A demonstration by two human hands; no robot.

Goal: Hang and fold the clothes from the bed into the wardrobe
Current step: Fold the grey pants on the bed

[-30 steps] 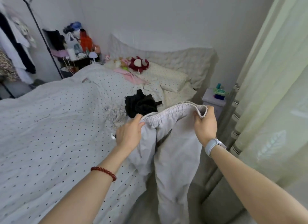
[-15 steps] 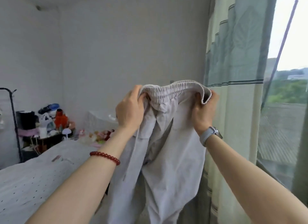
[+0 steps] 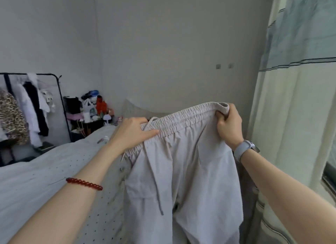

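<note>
Trousers now stretched out flat by the waistband, up off the bed — left hand and right hand both gripping it, further apart than before — ready for folding.

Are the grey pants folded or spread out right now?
Spread out, unfolded: the left hand and right hand stretch the grey pants by the waistband, legs hanging down.
</note>
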